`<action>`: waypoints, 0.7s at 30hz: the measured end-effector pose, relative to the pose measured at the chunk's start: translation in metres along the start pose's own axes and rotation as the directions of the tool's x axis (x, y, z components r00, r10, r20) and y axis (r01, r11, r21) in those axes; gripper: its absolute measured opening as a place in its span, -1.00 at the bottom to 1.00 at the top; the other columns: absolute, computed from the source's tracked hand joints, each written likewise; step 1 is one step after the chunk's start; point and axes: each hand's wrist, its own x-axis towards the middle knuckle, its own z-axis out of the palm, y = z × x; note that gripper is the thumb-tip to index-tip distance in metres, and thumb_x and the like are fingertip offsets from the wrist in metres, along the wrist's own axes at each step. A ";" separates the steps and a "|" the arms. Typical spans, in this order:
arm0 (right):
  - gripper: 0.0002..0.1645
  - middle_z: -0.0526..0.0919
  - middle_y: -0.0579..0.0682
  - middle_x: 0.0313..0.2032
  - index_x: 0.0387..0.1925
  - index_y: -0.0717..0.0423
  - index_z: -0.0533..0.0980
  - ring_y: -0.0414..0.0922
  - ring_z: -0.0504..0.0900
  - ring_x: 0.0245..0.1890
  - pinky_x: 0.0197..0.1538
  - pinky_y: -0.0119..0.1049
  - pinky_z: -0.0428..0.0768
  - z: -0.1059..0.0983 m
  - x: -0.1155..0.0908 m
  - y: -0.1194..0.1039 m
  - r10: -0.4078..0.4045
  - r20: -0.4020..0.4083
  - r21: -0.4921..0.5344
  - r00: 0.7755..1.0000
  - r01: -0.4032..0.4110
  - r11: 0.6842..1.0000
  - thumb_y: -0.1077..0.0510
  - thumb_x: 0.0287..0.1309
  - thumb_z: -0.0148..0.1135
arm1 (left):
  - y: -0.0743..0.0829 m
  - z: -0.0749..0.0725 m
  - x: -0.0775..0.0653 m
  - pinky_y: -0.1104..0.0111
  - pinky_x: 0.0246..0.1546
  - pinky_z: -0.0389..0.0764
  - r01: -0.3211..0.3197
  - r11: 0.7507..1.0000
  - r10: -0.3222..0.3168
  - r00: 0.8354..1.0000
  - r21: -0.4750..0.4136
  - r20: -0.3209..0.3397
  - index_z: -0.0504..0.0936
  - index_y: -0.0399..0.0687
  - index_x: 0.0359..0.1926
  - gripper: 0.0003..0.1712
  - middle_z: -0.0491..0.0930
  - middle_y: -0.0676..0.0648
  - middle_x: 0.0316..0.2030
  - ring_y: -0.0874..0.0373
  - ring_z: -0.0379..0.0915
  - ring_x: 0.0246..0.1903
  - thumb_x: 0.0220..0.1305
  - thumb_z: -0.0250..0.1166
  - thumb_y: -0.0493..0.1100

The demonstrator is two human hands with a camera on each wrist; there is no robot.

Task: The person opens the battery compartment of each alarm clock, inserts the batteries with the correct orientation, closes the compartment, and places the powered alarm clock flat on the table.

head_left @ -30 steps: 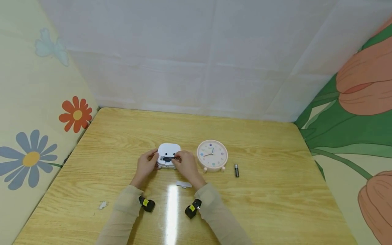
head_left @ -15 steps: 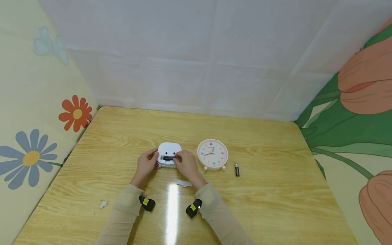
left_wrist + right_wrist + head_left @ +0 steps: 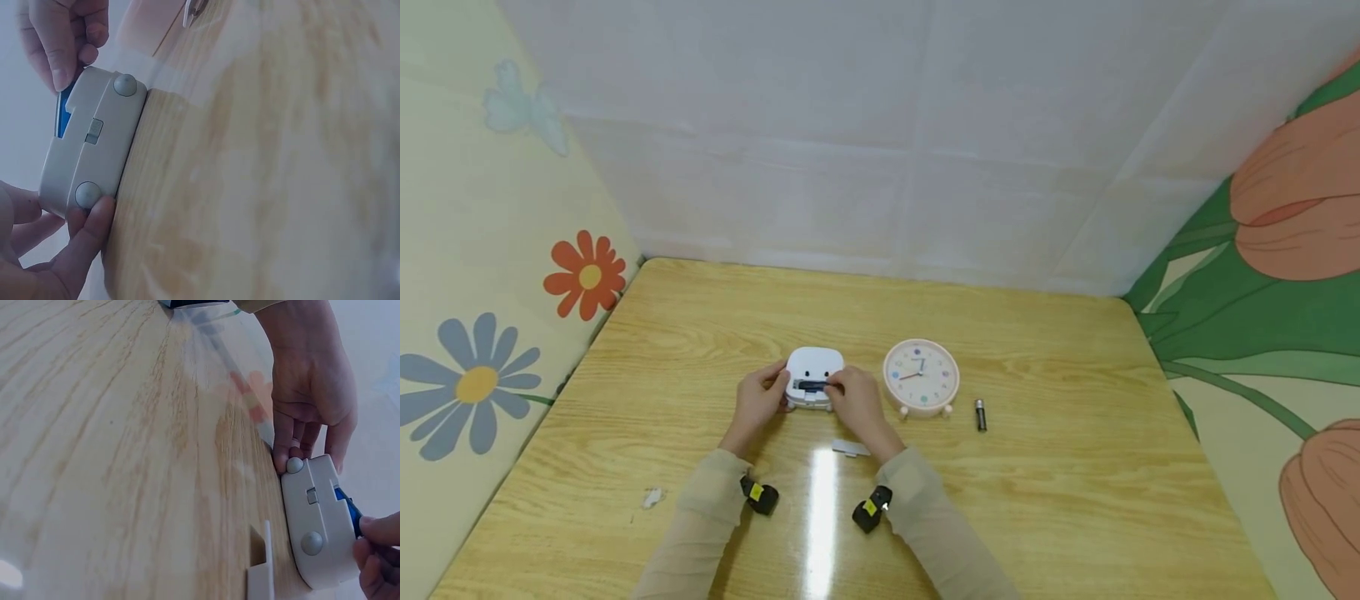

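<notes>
A small white rounded clock (image 3: 814, 358) with ball feet, seen from its back, stands between my hands. Two black knobs sit above its open battery compartment. My left hand (image 3: 758, 407) grips its left side, a finger near one foot (image 3: 88, 195) in the left wrist view. At the right side, my right hand (image 3: 859, 408) pinches the end of a slim dark-and-blue piece (image 3: 64, 112) lying in the compartment slot. Its exact kind is hard to tell. Below the clock lies a small white compartment cover (image 3: 850, 448).
A pink round clock (image 3: 921, 377) stands to the right of the right hand. Beyond it a dark battery (image 3: 981, 415) lies on the wooden table (image 3: 1060, 500). A small white scrap or worn patch (image 3: 652, 498) shows at the left. White cloth (image 3: 835, 167) hangs behind the table.
The right fingers have shifted slightly at the compartment, and the slim piece looks flatter in the slot. The left hand keeps its grip on the white clock.
</notes>
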 end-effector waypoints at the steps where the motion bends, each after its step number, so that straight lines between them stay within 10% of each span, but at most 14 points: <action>1: -0.92 0.64 0.05 -0.42 -0.41 0.22 0.63 -0.07 0.59 -0.36 -0.22 -0.27 0.54 0.001 0.000 0.000 -0.004 -0.003 -0.003 1.000 0.004 1.000 0.27 -0.01 0.29 | 0.000 0.000 0.000 0.37 -0.58 0.61 0.000 1.000 0.000 1.000 0.005 0.002 0.39 -0.27 0.18 -0.58 0.50 -0.35 -0.15 0.25 0.43 -0.66 0.32 0.05 -0.25; 21: -0.93 0.58 0.02 -0.49 -0.45 0.21 0.65 -0.10 0.54 -0.44 -0.31 -0.33 0.52 0.005 -0.003 0.000 -0.043 -0.044 -0.039 0.998 0.041 0.998 0.27 -0.04 0.32 | -0.002 0.000 0.000 0.40 -0.61 0.58 -0.044 0.998 0.045 0.999 0.049 -0.017 0.44 -0.26 0.14 -0.60 0.52 -0.30 -0.23 0.24 0.44 -0.65 0.31 0.06 -0.22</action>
